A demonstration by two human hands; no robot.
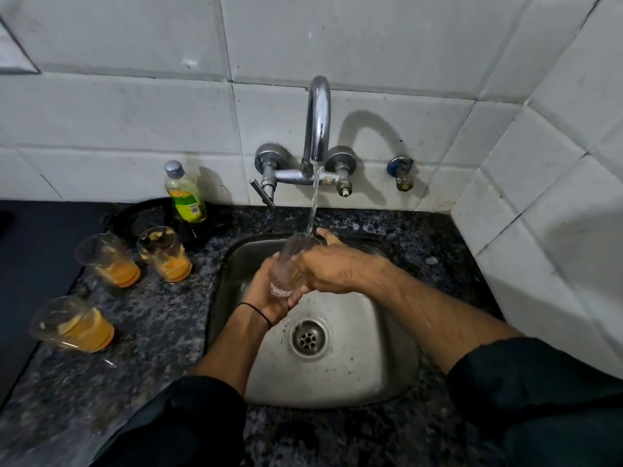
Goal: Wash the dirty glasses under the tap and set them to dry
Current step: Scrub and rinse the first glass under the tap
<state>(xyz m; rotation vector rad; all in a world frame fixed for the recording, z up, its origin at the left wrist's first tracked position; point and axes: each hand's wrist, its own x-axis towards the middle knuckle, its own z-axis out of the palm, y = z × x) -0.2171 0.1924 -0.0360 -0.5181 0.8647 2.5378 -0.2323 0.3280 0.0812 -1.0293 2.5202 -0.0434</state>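
Both hands, left (pixel 266 298) and right (pixel 328 269), hold a seemingly clear glass (pixel 286 271) under the tap (pixel 318 119).

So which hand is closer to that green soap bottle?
Left. The left hand cups the glass on the side toward the soap bottle; the right hand grips it from the far side.
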